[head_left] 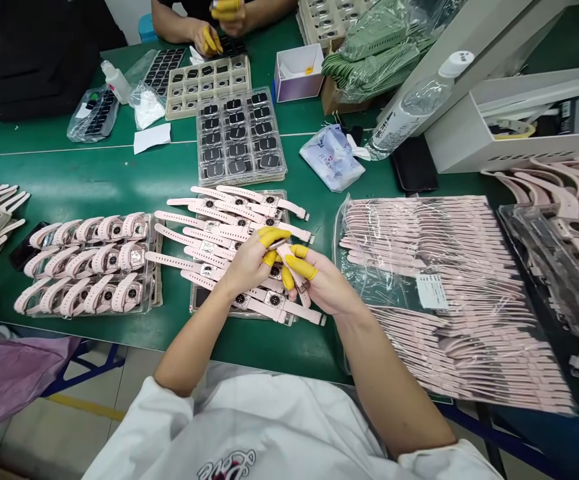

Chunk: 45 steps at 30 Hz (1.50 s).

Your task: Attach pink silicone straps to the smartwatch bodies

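Both my hands wear yellow finger cots and meet above a tray of pink-strapped smartwatches (pixel 209 227). My left hand (pixel 252 261) is closed on one end of a pink watch strap (pixel 296 272), near a small watch body mostly hidden by the fingers. My right hand (pixel 322 277) pinches the same strap from the other side, its buckle end hanging below the fingers. Under my hands, watches lie in rows with their straps spread out sideways, dark round sensors facing up. Whether the held strap is joined to the watch body I cannot tell.
Bagged pink straps (pixel 469 267) lie at right, a tray of looped watches (pixel 89 263) at left. Ahead are a tray of dark square watch faces (pixel 239 137), a tissue pack (pixel 332 157), a leaning water bottle (pixel 414 110) and a co-worker's hands (pixel 209 40).
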{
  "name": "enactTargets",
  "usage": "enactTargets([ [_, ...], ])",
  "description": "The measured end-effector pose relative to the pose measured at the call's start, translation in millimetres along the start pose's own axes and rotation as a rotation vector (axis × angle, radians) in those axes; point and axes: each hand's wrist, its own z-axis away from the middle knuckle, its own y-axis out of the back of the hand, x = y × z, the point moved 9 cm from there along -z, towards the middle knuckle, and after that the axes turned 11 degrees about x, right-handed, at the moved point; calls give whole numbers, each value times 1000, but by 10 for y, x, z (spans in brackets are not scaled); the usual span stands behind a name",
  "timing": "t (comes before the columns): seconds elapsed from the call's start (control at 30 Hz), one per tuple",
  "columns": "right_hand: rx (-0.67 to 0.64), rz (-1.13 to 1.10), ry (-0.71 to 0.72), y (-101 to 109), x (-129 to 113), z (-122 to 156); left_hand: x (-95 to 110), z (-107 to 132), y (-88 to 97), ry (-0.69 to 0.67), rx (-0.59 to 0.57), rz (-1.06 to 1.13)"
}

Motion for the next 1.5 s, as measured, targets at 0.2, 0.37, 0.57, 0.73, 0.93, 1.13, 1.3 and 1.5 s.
enactTargets([
  [0.2, -10, 9, 35, 9, 23, 10, 53, 44, -52, -136, -58, -82],
  [0.37, 2, 15, 24, 16, 38, 14, 44, 51, -66, -135, -70, -66],
  [0.57, 34, -2, 58, 17, -31, 9, 67, 40, -49, -158, -59, -87],
  [0.73, 56, -26, 59, 1, -47, 10, 65, 35, -26, -118, -38, -26],
  [0.93, 49, -94, 40, -2, -44, 5, 82, 37, -39, -116, -16, 9],
  [1.13, 97, -182, 6, 52, -19, -26, 76, 41, -67, -81, -70, -91],
  [1.3, 170, -177, 82, 108, -56, -31, 116, 35, -75, -95, -118, -107],
  [1.5, 168, -187, 146, 114, -102, -46, 87, 50, -147, -130, -167, -190],
])
